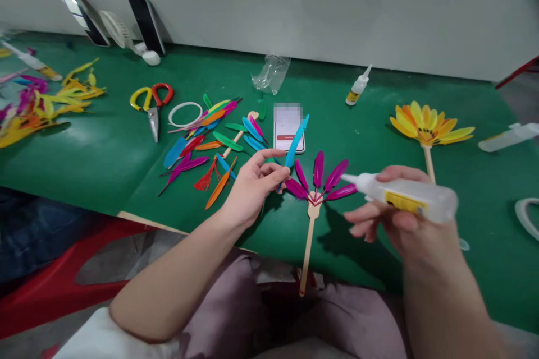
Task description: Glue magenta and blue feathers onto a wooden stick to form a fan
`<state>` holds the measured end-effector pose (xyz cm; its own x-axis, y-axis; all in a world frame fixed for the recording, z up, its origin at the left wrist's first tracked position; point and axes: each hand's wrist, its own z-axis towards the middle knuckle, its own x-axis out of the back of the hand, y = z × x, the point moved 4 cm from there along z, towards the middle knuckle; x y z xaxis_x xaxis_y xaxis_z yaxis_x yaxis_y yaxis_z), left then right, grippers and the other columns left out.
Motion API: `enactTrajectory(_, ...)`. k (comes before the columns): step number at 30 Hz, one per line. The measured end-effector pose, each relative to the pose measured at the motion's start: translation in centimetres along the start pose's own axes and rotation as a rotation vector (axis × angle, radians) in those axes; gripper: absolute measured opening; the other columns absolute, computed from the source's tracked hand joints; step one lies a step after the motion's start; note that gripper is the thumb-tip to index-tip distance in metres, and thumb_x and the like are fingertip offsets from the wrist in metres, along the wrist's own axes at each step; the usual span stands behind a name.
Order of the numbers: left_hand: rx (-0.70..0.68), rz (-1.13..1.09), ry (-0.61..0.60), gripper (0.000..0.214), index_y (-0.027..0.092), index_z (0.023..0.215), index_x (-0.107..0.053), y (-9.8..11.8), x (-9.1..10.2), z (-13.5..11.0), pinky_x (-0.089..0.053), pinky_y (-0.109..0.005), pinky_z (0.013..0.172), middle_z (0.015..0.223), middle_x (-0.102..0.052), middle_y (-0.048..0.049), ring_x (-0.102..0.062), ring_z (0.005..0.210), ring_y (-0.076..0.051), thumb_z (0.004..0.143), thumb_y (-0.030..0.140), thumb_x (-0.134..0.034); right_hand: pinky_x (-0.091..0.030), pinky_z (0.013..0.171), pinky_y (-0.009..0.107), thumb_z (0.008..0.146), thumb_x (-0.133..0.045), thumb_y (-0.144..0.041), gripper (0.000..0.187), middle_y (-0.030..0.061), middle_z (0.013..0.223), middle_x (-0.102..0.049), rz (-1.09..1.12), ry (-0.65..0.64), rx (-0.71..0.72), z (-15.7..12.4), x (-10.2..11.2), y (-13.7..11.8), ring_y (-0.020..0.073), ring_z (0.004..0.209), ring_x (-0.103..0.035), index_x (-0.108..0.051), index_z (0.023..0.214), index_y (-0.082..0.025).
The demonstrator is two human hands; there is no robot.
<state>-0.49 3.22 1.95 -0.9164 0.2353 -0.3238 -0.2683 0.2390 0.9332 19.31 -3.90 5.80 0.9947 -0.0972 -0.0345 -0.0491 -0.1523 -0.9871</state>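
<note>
Between thumb and fingers, my left hand [255, 185] pinches a blue feather [297, 143] that points up and to the right. My right hand [393, 213] grips a clear glue bottle [415, 197] with a yellow label, its thin nozzle aimed left. The nozzle tip appears close to a fan of magenta feathers [319, 167]; I cannot tell whether it touches. These feathers spread from the head of a flat wooden stick [309, 241], whose handle reaches past the table's front edge. Behind the blue feather lies a phone [283, 123] with a lit screen.
Loose coloured feathers [197, 146], scissors [154, 106] and a white ring [185, 114] lie to the left. A yellow feather fan [429, 129], a small glue bottle [357, 88] and a tape roll [528, 216] are rightward. A plastic bag [273, 74] sits at the back.
</note>
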Motion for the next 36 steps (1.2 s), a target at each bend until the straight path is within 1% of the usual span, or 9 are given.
enactTrajectory(2,-0.003,-0.003,0.000,0.031,0.019,0.098,-0.051,0.1,0.0,0.0,-0.038,-0.016,0.048,0.059,-0.051,0.0057,-0.049,0.054,-0.005,0.070,0.022,-0.065,-0.035,0.029,0.025,0.062,-0.062,-0.054,0.054,-0.0012,0.056,-0.060,-0.113,0.030,0.057,0.5,-0.5,0.6,0.0118,0.031,-0.047,-0.050,0.104,-0.023)
enactTrajectory(3,-0.004,-0.003,0.001,0.032,0.019,0.098,-0.051,0.1,0.0,0.0,-0.038,-0.016,0.048,0.059,-0.051,0.0057,-0.048,0.053,-0.005,0.070,0.022,-0.065,-0.033,0.029,0.025,0.065,-0.060,-0.052,0.049,-0.0011,0.056,-0.060,-0.188,0.074,0.096,0.7,-0.6,0.9,0.0099,0.031,-0.043,-0.054,0.102,-0.021)
enactTrajectory(7,-0.005,0.015,0.004,0.033,0.019,0.099,-0.051,0.1,0.0,0.0,-0.038,-0.016,0.047,0.059,-0.052,0.0055,-0.048,0.051,-0.005,0.069,0.023,-0.066,-0.036,0.037,0.024,0.070,-0.056,-0.044,0.028,0.0006,0.060,-0.061,-0.433,0.298,0.230,1.5,-0.8,1.7,0.0104,0.042,-0.047,-0.064,0.081,-0.020)
enactTrajectory(10,0.001,0.047,0.002,0.034,0.019,0.100,-0.051,0.1,-0.1,0.0,-0.038,-0.016,0.047,0.060,-0.053,0.0053,-0.048,0.050,-0.005,0.069,0.024,-0.065,-0.039,0.041,0.024,0.069,-0.058,-0.040,0.022,0.0002,0.058,-0.060,-0.492,0.372,0.296,1.6,-1.2,2.2,0.0108,0.046,-0.049,-0.064,0.070,-0.019)
enactTrajectory(14,-0.012,0.068,-0.005,0.034,0.019,0.101,-0.050,0.1,-0.1,-0.1,-0.039,-0.016,0.047,0.061,-0.053,0.0051,-0.049,0.051,-0.005,0.070,0.024,-0.064,-0.041,0.046,0.024,0.071,-0.056,-0.039,0.023,-0.0003,0.055,-0.059,-0.560,0.368,0.341,1.8,-1.6,2.5,0.0116,0.049,-0.052,-0.062,0.065,-0.018)
enactTrajectory(20,-0.025,0.090,-0.006,0.034,0.019,0.101,-0.051,0.1,-0.2,-0.2,-0.039,-0.016,0.048,0.061,-0.053,0.0049,-0.049,0.052,-0.005,0.070,0.024,-0.064,-0.035,0.042,0.022,0.071,-0.055,-0.040,0.026,-0.0020,0.047,-0.053,-0.725,0.361,0.404,2.0,-1.9,2.4,0.0090,0.043,-0.045,-0.061,0.061,-0.017)
enactTrajectory(25,-0.029,0.089,-0.003,0.035,0.018,0.101,-0.051,0.1,-0.2,-0.2,-0.040,-0.016,0.049,0.061,-0.053,0.0050,-0.049,0.052,-0.005,0.069,0.025,-0.065,-0.030,0.040,0.022,0.072,-0.051,-0.046,0.036,-0.0027,0.042,-0.043,-0.835,0.366,0.410,2.0,-1.9,2.7,0.0084,0.040,-0.039,-0.052,0.051,-0.018)
enactTrajectory(31,-0.021,0.096,-0.012,0.035,0.019,0.102,-0.050,0.1,-0.1,-0.2,-0.040,-0.016,0.049,0.062,-0.054,0.0048,-0.050,0.052,-0.005,0.070,0.025,-0.064,-0.029,0.040,0.023,0.073,-0.051,-0.045,0.036,-0.0030,0.041,-0.040,-0.855,0.364,0.447,1.9,-2.0,2.7,0.0080,0.040,-0.037,-0.048,0.049,-0.018)
enactTrajectory(36,-0.026,0.099,-0.015,0.034,0.018,0.102,-0.050,0.1,-0.1,-0.2,-0.039,-0.016,0.048,0.062,-0.054,0.0043,-0.050,0.052,-0.005,0.071,0.024,-0.064,-0.029,0.040,0.023,0.073,-0.051,-0.043,0.034,-0.0029,0.042,-0.040,-0.860,0.358,0.466,1.9,-2.1,2.7,0.0080,0.040,-0.036,-0.049,0.050,-0.018)
